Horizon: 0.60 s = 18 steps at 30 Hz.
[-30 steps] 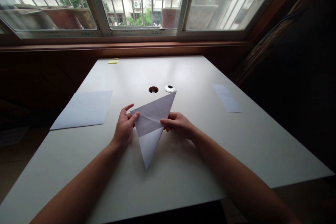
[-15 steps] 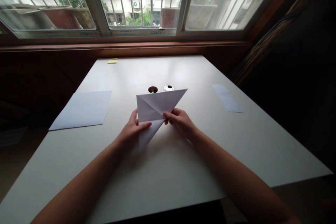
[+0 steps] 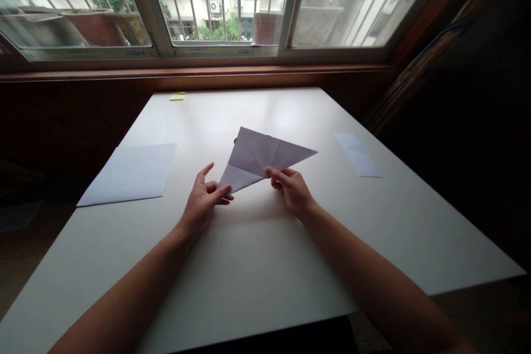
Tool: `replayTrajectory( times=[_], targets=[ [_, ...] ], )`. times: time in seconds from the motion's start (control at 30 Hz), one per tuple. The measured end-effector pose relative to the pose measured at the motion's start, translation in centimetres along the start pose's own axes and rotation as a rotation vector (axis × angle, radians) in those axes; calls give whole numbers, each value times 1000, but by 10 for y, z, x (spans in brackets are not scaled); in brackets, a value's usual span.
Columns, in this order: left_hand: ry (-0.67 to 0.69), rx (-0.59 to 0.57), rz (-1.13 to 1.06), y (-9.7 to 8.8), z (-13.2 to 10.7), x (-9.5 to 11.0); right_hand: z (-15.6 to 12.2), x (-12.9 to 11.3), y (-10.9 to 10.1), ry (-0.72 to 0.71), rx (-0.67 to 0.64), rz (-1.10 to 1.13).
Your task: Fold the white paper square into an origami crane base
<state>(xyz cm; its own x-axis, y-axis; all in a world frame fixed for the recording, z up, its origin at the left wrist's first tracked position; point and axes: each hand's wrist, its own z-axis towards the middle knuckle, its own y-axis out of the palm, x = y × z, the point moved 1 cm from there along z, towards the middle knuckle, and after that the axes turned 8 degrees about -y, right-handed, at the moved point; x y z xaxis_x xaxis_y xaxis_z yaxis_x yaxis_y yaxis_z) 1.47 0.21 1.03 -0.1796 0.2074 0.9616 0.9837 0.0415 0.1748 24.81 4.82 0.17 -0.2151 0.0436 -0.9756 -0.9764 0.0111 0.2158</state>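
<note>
A white sheet of paper folded into a triangle [image 3: 253, 155] is held above the middle of the table, with crease lines meeting near its lower long edge. My left hand [image 3: 203, 194] pinches its lower left corner between thumb and fingers, the index finger raised off the paper. At the middle of the long edge, my right hand [image 3: 291, 187] grips the paper with the thumb on top. The triangle's right tip points to the right, free of either hand.
On the white table [image 3: 249, 282], a stack or sheet of white paper [image 3: 130, 172] lies at left and a narrow paper strip [image 3: 359, 155] at right. Yellow sticky notes [image 3: 177, 96] sit near the far edge. A barred window [image 3: 224, 5] stands behind.
The folded paper has turned clockwise, its long edge now nearest me. My left hand has shifted to its lower left corner and lifted the index finger. My right hand has moved slightly right.
</note>
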Motion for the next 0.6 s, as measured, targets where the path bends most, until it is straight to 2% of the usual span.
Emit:
replayTrajectory(
  times=[0.2,0.33,0.47,0.6],
  targets=[
    [135,211,-134,-10,7,0,-2,-4,3,64,-47,54],
    [126,275,-336,-17,10,4,-4,-4,5,64,-55,100],
    [33,139,-461,-12,10,4,-4,-4,6,66,-53,132],
    [-139,-87,-279,3,2,-1,-7,-4,12,45,-88,129]
  ],
)
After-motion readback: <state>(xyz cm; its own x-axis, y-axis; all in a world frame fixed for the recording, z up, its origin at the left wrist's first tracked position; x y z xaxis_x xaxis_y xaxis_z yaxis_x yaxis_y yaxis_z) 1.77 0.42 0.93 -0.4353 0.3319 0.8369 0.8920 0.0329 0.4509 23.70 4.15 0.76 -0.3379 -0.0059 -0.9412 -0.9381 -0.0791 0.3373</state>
